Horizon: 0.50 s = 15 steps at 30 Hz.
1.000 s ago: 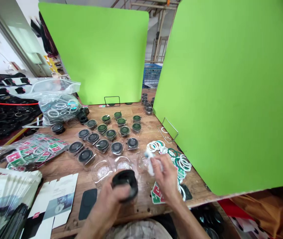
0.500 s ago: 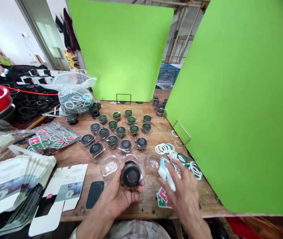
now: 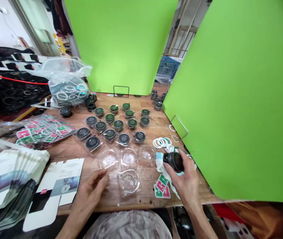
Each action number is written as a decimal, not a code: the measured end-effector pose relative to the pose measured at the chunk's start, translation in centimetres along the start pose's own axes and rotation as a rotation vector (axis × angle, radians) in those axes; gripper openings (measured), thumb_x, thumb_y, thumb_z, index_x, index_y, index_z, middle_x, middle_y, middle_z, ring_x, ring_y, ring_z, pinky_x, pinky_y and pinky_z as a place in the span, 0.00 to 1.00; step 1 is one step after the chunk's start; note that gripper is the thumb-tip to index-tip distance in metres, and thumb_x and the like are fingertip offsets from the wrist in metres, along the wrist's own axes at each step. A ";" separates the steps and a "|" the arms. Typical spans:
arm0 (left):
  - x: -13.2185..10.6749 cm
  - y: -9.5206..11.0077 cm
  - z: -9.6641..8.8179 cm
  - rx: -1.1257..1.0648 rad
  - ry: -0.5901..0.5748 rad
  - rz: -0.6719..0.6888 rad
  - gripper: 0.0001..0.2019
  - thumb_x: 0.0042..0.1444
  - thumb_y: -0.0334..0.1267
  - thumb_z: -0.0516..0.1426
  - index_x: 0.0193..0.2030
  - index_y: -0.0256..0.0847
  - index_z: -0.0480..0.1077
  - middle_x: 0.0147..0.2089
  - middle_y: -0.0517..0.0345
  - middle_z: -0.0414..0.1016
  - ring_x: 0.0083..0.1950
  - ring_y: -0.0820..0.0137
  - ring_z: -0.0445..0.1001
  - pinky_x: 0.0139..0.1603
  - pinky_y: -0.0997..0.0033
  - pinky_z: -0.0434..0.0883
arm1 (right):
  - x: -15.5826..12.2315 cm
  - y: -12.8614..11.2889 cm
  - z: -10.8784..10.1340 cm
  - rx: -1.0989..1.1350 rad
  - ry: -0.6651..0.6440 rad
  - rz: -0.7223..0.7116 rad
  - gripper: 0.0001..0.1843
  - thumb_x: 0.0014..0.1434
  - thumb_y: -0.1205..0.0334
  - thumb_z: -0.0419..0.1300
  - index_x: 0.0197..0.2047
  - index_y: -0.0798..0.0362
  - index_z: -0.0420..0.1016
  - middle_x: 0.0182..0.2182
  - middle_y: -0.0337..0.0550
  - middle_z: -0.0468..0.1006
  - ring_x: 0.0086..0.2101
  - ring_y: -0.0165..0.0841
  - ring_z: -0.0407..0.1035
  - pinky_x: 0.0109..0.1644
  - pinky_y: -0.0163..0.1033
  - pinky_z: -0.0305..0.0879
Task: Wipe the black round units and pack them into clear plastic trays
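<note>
My right hand grips a black round canister by its side, and a white and blue cloth sits against it under my fingers. My left hand is open and holds nothing. Its fingertips are close to a clear plastic blister tray and a second one. Rows of black round canisters in clear blisters, many with green tops, stand farther up the wooden table. One of them stands nearest the empty blisters.
White rings and red-green stickers lie by my right hand. Flat printed cartons and a stack are at the left, with sticker sheets and a bag of rings beyond. Green screens flank the table.
The black canister has passed from my left hand to my right hand. My left hand has opened and moved left, uncovering a clear blister tray. My view has shifted slightly.
</note>
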<state>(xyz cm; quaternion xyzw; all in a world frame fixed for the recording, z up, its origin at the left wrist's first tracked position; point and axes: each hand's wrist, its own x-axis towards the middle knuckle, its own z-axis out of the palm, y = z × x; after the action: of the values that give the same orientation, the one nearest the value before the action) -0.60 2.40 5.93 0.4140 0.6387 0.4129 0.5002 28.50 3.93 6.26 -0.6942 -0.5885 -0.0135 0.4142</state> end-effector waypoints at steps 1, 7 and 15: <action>0.2 -0.3 0.0 0.031 0.020 0.030 0.20 0.45 0.52 0.62 0.41 0.41 0.74 0.36 0.58 0.77 0.36 0.69 0.72 0.36 0.74 0.68 | 0.5 -0.3 0.5 0.010 -0.005 -0.034 0.31 0.55 0.50 0.59 0.59 0.51 0.61 0.47 0.49 0.68 0.47 0.40 0.66 0.50 0.48 0.66; -0.2 -1.4 1.0 0.118 0.019 0.189 0.17 0.51 0.52 0.57 0.38 0.42 0.74 0.36 0.58 0.77 0.39 0.66 0.73 0.39 0.70 0.70 | 1.4 -2.3 5.2 -0.163 -0.317 -0.220 0.27 0.58 0.57 0.57 0.60 0.51 0.61 0.56 0.54 0.63 0.53 0.46 0.60 0.55 0.54 0.60; 0.4 -1.5 2.3 0.846 0.007 0.877 0.23 0.50 0.48 0.60 0.52 0.43 0.68 0.54 0.45 0.68 0.56 0.51 0.64 0.51 0.47 0.64 | -0.7 -1.6 6.6 -0.298 -0.719 -0.165 0.29 0.60 0.55 0.55 0.64 0.47 0.56 0.66 0.51 0.48 0.60 0.55 0.49 0.58 0.61 0.54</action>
<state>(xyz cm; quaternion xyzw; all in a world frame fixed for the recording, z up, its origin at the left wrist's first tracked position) 1.37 2.56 4.04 0.7999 0.5189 0.2923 0.0737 23.90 7.23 2.49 -0.6575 -0.7414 0.1118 0.0743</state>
